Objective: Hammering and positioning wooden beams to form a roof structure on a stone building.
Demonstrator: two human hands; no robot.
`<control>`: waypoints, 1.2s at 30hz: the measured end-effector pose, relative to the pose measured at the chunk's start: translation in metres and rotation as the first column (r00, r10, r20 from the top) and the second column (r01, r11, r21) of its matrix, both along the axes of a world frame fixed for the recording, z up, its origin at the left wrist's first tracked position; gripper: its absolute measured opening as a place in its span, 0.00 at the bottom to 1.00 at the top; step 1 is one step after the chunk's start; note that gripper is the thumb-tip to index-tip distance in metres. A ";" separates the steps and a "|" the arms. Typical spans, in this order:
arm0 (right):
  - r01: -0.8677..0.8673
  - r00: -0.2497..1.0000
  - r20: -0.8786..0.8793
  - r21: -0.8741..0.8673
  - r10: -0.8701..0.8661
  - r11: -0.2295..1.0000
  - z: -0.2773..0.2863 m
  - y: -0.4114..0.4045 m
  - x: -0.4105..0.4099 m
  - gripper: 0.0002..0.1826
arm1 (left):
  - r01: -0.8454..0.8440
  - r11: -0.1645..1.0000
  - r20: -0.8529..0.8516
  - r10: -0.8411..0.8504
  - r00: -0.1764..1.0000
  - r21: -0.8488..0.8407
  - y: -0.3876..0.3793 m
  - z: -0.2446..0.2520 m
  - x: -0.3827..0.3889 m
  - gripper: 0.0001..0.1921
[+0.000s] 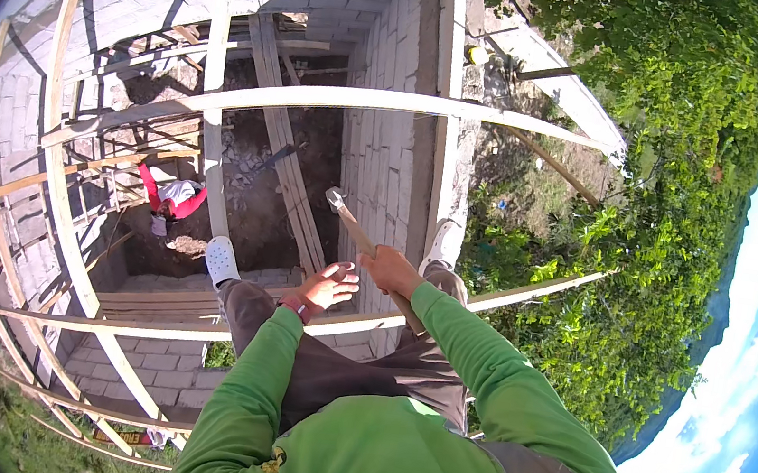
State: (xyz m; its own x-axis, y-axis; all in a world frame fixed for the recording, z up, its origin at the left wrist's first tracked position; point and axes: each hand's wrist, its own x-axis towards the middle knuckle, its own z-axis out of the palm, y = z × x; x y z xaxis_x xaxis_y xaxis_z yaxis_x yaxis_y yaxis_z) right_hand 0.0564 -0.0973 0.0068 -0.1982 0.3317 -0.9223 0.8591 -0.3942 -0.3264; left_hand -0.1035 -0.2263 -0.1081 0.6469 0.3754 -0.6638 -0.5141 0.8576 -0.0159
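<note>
A hammer [355, 229] with a wooden handle is gripped in my right hand [390, 271]. Its metal head points up and left, over the dark drop. Beside it, my left hand [323, 289] is empty with the fingers apart, and a red band [295, 308] circles that wrist. My left foot, in a white clog [222, 260], is at the near end of a wooden beam [213, 157]. The other white clog [447, 241] stands on top of the concrete-block wall [378, 157] at the right. A long timber [353, 323] passes beneath my arms and legs.
Far below, a person [172, 197] in red sleeves is near the dirt floor. A long crossbeam [340, 96] spans ahead, and more timber rafters [66, 188] lie left. Several planks [288, 160] lean in the pit. Trees [685, 205] rise beyond the wall's outer side.
</note>
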 end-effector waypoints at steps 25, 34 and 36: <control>0.456 0.889 -0.048 0.174 -0.455 0.873 0.120 -0.078 0.216 0.12 | -0.587 0.708 -0.183 0.565 0.804 -0.392 -0.109 0.158 -0.272 0.22; 0.309 0.951 -0.153 0.488 -0.268 0.816 0.035 -0.088 0.168 0.13 | -0.618 0.634 -0.166 0.623 0.764 -0.465 -0.193 0.149 -0.230 0.20; 0.280 0.958 -0.114 0.556 -0.262 0.783 0.058 -0.071 0.162 0.11 | -0.660 0.543 -0.177 0.688 0.704 -0.520 -0.184 0.172 -0.205 0.20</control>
